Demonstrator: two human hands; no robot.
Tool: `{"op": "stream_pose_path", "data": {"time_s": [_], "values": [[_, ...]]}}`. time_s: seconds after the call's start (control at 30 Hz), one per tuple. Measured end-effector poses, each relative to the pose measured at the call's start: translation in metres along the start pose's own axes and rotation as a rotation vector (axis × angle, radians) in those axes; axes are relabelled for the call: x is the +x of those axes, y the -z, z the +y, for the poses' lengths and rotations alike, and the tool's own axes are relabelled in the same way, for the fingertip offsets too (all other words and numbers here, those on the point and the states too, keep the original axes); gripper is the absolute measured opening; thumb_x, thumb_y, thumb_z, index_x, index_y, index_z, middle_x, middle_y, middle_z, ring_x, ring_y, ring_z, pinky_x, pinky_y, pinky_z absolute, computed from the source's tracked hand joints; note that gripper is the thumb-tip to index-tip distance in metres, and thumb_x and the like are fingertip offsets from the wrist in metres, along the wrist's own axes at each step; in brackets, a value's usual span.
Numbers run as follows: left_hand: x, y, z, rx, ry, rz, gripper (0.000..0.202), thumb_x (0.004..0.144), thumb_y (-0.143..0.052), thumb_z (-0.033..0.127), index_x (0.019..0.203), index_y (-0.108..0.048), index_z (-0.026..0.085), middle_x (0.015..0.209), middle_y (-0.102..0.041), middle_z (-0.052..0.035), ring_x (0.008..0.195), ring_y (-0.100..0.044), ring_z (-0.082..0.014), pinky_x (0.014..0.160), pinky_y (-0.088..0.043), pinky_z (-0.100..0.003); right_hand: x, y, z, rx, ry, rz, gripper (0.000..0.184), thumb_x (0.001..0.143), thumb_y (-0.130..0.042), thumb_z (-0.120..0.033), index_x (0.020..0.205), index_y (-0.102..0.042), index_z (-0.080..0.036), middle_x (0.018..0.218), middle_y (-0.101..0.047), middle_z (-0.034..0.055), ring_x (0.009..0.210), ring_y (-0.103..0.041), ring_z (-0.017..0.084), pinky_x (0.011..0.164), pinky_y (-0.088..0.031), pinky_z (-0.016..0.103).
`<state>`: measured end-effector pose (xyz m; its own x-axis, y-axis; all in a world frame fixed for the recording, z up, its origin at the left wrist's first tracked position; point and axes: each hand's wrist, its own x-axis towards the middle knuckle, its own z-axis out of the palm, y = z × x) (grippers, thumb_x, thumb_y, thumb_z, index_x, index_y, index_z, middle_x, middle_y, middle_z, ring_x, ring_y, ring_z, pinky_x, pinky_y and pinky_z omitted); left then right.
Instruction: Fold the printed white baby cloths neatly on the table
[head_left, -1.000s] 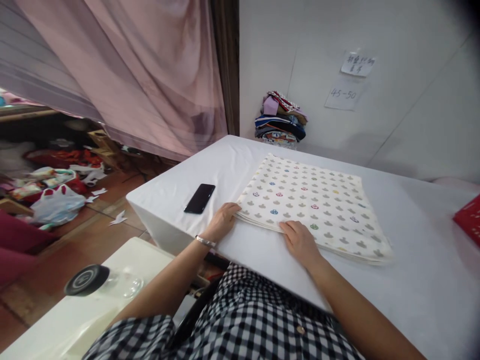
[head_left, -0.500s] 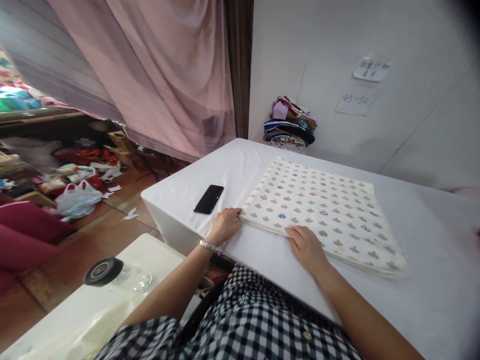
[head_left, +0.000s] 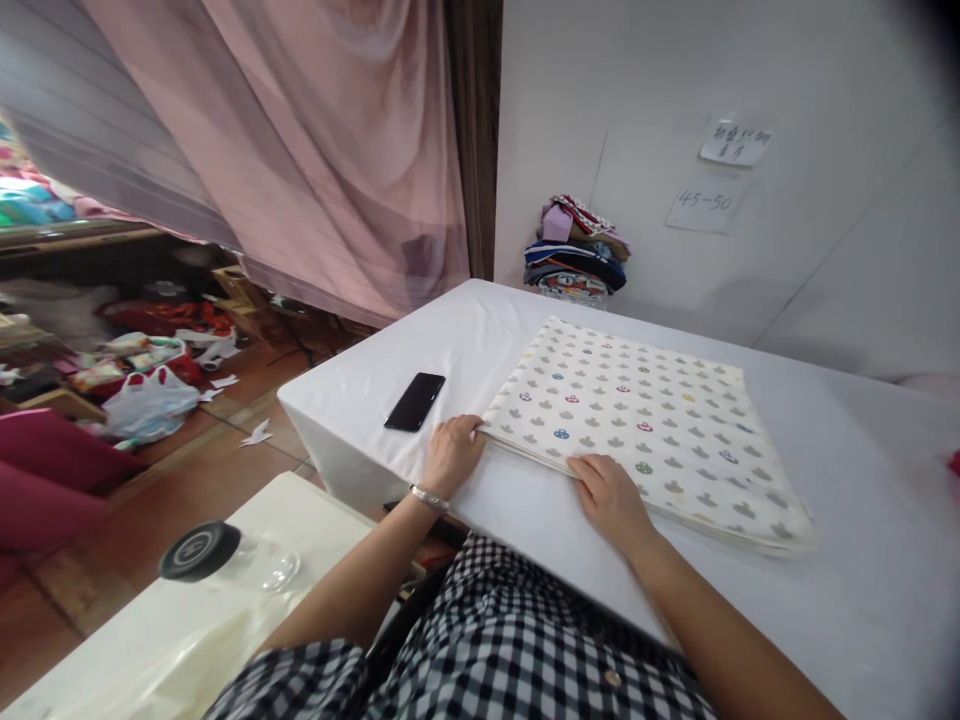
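A folded white cloth lies flat on the white-covered table, in several layers, printed with grey shapes and small coloured motifs. At its near left corner, my left hand pinches the edge, a silvery bracelet on the wrist. My right hand grips the near edge further right, with the fingers on top of the fabric and the thumb hidden. Left of the cloth, a black phone rests on the table, close to my left hand but apart from it.
The table meets a wall with two handwritten papers. A stack of folded clothes stands at its far edge. A clear jar with a black lid lies on a side table at lower left. Bags and fabric clutter the floor beyond.
The view has shifted slightly. My left wrist has turned a little, with the forearm further right; both hands stay at the cloth's near edge. The cloth lies as before.
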<state>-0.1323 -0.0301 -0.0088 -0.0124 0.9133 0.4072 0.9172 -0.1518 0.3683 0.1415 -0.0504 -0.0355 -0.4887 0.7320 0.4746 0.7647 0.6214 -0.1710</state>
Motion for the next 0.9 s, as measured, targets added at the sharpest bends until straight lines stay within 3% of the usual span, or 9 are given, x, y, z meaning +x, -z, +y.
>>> {"op": "stream_pose_path", "data": {"time_s": [0.2, 0.47, 0.6, 0.77, 0.9], "values": [[-0.003, -0.002, -0.006, 0.209, 0.009, -0.073, 0.018, 0.076, -0.046, 0.014, 0.088, -0.058, 0.019, 0.086, -0.065, -0.0059, 0.085, -0.059, -0.0235, 0.074, -0.041, -0.035, 0.003, 0.003, -0.003, 0.012, 0.011, -0.03, 0.025, 0.088, -0.039, -0.017, 0.102, -0.059, -0.019, 0.092, -0.057, 0.0084, 0.084, -0.051, 0.021, 0.072, -0.041, 0.034], [-0.004, 0.0, 0.002, 0.141, 0.018, -0.084, 0.022, 0.077, -0.05, 0.022, 0.099, -0.053, 0.021, 0.093, -0.063, -0.0045, 0.089, -0.057, -0.022, 0.073, -0.042, -0.032, 0.004, 0.002, -0.001, 0.013, 0.017, -0.03, 0.025, 0.089, -0.038, -0.016, 0.101, -0.06, -0.018, 0.092, -0.058, 0.0086, 0.082, -0.05, 0.021, 0.071, -0.041, 0.034], [-0.001, 0.0, 0.005, 0.131, 0.027, -0.098, 0.022, 0.076, -0.049, 0.016, 0.096, -0.053, 0.021, 0.093, -0.06, -0.0043, 0.089, -0.056, -0.0213, 0.074, -0.043, -0.032, 0.004, 0.001, -0.001, 0.015, 0.024, -0.02, 0.025, 0.088, -0.038, -0.017, 0.1, -0.06, -0.019, 0.091, -0.058, 0.0081, 0.082, -0.051, 0.02, 0.07, -0.041, 0.033], [0.002, -0.006, 0.0, 0.095, -0.239, -0.05, 0.03, 0.074, -0.049, 0.009, 0.102, -0.052, 0.021, 0.113, -0.054, -0.0069, 0.104, -0.049, -0.0228, 0.084, -0.04, -0.035, 0.003, 0.002, 0.0, 0.015, 0.018, -0.022, 0.024, 0.089, -0.038, -0.018, 0.101, -0.06, -0.019, 0.091, -0.058, 0.008, 0.082, -0.051, 0.02, 0.07, -0.041, 0.033], [0.008, -0.007, -0.002, 0.124, -0.379, -0.135, 0.021, 0.078, -0.049, 0.012, 0.097, -0.053, 0.021, 0.108, -0.056, -0.0066, 0.1, -0.05, -0.0218, 0.083, -0.04, -0.036, 0.004, 0.002, -0.001, 0.025, 0.004, -0.043, 0.024, 0.088, -0.039, -0.017, 0.101, -0.059, -0.019, 0.091, -0.057, 0.0077, 0.082, -0.05, 0.02, 0.071, -0.04, 0.033]]}}
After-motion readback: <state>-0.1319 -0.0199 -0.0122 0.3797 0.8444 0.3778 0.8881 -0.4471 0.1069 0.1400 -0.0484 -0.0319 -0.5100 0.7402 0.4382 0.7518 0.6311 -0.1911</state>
